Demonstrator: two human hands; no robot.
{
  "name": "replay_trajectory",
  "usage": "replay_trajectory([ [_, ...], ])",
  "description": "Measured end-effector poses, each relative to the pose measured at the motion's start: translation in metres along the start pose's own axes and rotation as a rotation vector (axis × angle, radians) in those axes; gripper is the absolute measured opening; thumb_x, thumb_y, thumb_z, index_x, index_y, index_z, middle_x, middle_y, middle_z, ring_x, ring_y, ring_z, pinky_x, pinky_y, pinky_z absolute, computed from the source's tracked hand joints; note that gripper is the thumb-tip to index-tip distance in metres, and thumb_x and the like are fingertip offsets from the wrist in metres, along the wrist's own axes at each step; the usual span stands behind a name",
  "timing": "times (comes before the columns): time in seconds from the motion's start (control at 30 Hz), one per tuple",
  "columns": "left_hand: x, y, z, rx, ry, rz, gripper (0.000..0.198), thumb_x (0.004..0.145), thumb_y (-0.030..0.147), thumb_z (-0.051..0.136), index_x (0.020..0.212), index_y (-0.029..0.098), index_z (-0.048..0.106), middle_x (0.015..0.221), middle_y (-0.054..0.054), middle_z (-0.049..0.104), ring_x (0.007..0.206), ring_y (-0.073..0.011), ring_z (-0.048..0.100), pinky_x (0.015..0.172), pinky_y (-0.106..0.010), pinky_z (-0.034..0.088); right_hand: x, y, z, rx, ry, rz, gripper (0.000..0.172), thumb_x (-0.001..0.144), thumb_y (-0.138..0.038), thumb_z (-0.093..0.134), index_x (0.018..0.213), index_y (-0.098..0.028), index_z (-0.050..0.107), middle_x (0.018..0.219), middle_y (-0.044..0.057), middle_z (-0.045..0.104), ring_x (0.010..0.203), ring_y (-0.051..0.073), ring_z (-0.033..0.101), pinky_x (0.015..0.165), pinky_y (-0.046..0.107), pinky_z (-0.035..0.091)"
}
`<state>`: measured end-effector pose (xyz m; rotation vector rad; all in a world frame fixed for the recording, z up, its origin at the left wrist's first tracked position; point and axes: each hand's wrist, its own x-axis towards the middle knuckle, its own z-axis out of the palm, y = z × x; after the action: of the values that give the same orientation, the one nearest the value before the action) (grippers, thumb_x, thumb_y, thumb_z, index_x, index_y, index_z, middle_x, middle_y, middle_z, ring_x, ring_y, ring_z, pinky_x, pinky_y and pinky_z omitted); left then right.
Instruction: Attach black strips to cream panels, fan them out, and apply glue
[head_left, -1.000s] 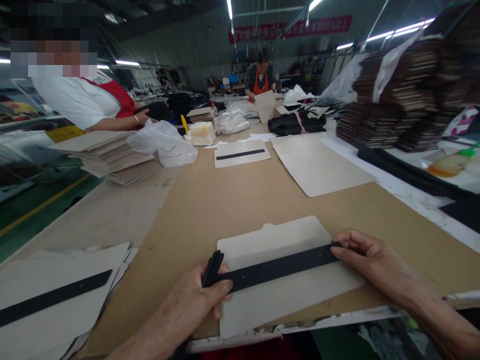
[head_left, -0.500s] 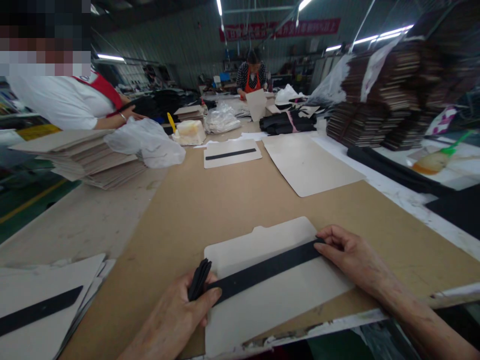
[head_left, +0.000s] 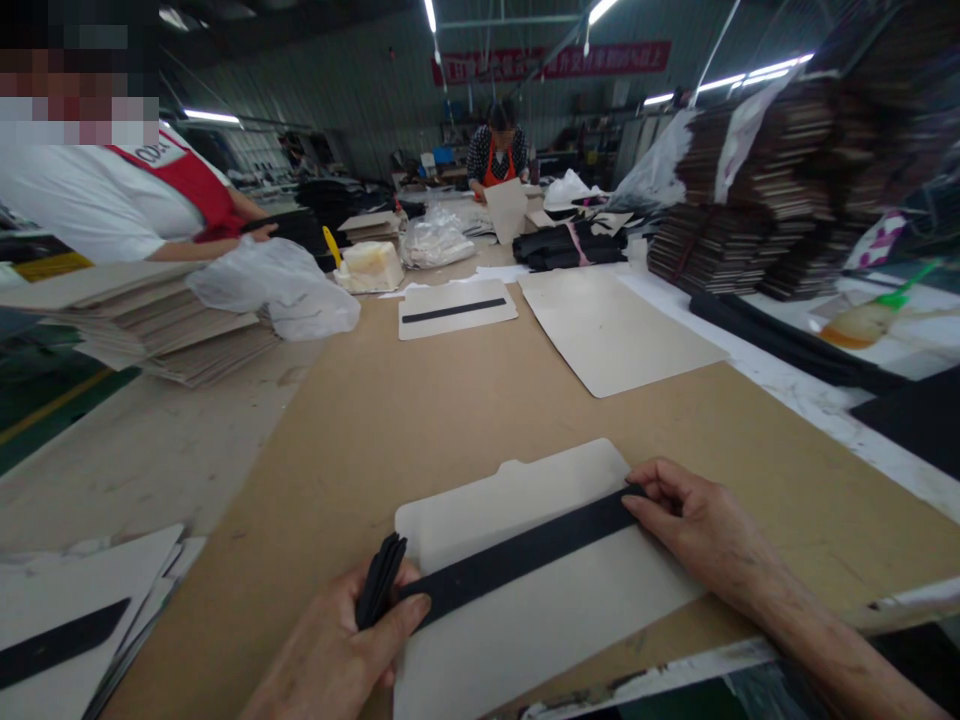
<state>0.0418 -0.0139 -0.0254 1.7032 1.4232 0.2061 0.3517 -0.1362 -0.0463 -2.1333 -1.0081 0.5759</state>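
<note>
A black strip (head_left: pixel 517 555) stretches slantwise across a pale board (head_left: pixel 457 655) with rounded corners and a small tab on its far edge. My left hand (head_left: pixel 352 630) pinches the strip's left end between thumb and fingers, and a bundle of folded black strips (head_left: pixel 381 580) sticks up from the same hand. At the strip's other end, my right hand (head_left: pixel 690 520) is closed on its tip near the board's right edge. Whether the strip touches the board along its middle, I cannot tell.
Boards with a black strip lie at the lower left (head_left: pixel 82 590) and at the back (head_left: pixel 457 308). A larger bare board (head_left: pixel 619 330) lies right of centre. Stacked boards (head_left: pixel 172 330) stand left, brown stacks (head_left: pixel 720 240) right. Two people work beyond the table (head_left: pixel 360 430).
The view has shifted slightly, so the scene sits a little further left. Both hands keep their hold on the strip's ends. The person at the left has moved an arm slightly.
</note>
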Motion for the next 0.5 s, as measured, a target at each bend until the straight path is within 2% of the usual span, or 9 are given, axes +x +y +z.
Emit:
replay_trajectory([
  [0.2, -0.003, 0.003, 0.001, 0.030, 0.021, -0.005, 0.039, 0.073, 0.056, 0.057, 0.085, 0.020, 0.064, 0.048, 0.006, 0.053, 0.048, -0.0177, 0.054, 0.054, -0.028, 0.039, -0.001, -0.001, 0.001, -0.068, 0.024, -0.023, 0.033, 0.075, -0.051, 0.053, 0.091, -0.025, 0.063, 0.068, -0.001, 0.063, 0.060, 0.018, 0.057, 0.060, 0.033, 0.043],
  [0.33, -0.002, 0.003, 0.001, 0.042, 0.013, -0.014, 0.039, 0.074, 0.056, 0.057, 0.086, 0.020, 0.063, 0.045, 0.007, 0.049, 0.048, -0.0185, 0.055, 0.056, -0.028, 0.039, -0.001, -0.002, 0.002, -0.120, 0.035, -0.041, 0.032, 0.075, -0.050, 0.052, 0.092, -0.025, 0.065, 0.068, -0.001, 0.063, 0.062, 0.019, 0.059, 0.062, 0.034, 0.044],
  [0.5, 0.005, -0.008, 0.001, 0.042, -0.036, -0.025, 0.042, 0.074, 0.059, 0.056, 0.088, 0.020, 0.062, 0.049, 0.005, 0.054, 0.049, -0.0185, 0.056, 0.055, -0.028, 0.041, -0.003, -0.007, 0.003, -0.136, 0.060, -0.062, 0.031, 0.075, -0.049, 0.052, 0.089, -0.025, 0.065, 0.066, 0.000, 0.064, 0.061, 0.019, 0.060, 0.061, 0.033, 0.045],
])
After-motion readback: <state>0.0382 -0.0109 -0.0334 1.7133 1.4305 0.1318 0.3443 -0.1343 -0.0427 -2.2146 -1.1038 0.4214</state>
